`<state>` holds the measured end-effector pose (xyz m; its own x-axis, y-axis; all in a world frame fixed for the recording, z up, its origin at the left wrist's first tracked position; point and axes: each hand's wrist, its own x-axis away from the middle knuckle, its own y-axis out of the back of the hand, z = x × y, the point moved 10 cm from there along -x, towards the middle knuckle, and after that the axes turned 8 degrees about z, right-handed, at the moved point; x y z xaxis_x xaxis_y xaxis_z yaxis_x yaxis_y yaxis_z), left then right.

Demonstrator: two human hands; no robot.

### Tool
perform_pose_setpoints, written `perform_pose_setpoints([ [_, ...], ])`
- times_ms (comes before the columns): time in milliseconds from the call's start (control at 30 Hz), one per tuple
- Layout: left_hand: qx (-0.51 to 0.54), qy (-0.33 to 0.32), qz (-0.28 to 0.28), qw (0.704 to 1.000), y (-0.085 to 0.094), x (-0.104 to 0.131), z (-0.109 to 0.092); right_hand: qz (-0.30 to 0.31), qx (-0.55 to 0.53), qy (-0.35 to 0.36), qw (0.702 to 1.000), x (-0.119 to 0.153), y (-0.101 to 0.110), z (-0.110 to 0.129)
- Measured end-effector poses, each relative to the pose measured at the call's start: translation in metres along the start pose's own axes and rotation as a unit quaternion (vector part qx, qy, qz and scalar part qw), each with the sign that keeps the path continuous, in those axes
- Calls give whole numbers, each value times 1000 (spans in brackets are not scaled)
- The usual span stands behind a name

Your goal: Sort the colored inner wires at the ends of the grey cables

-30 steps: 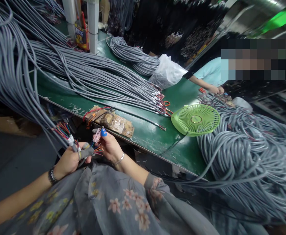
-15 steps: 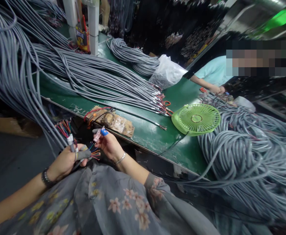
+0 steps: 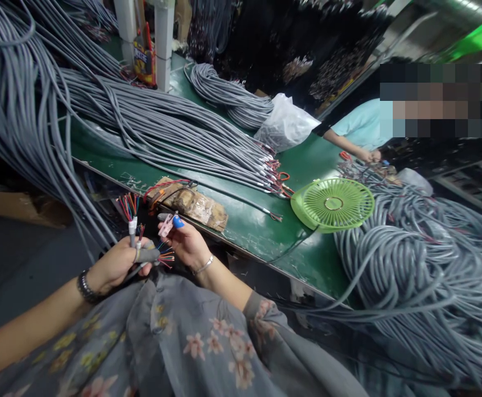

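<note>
Grey cable ends (image 3: 133, 239), head view: I have them clenched in the left hand (image 3: 115, 263), just off the near edge of the worktop (image 3: 313, 264). One coloured wire fan (image 3: 129, 206) stands up above a white collar; another wire spray (image 3: 167, 257) points toward the right hand (image 3: 190, 246). That hand's fingers pinch a small pale-pink piece (image 3: 166, 226), its use unclear to me, apart from the wires. I note a blue cover on the right thumb and a grey one on a left finger.

At the worktop's near edge, just beyond the right hand: a battered block (image 3: 203, 211), red and orange leads at its left end. Long cable bundle (image 3: 183, 129) runs across the left part, white-collared ends toward the middle. Green fan (image 3: 332, 204) sits farther right, beside a large cable heap (image 3: 406, 259). Near the far edge, a co-worker's hands (image 3: 368, 156) are at more wires.
</note>
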<state>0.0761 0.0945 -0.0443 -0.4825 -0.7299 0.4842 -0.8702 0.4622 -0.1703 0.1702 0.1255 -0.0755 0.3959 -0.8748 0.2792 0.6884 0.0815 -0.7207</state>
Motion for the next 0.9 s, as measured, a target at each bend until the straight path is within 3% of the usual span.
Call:
perform_pose_setpoints([
  [333, 28, -21, 25, 999, -3, -3, -2, -15, 6, -11, 1000, 2, 2, 1],
  [900, 3, -25, 3, 1000, 0, 5, -3, -16, -4, -2, 1000, 5, -1, -1],
])
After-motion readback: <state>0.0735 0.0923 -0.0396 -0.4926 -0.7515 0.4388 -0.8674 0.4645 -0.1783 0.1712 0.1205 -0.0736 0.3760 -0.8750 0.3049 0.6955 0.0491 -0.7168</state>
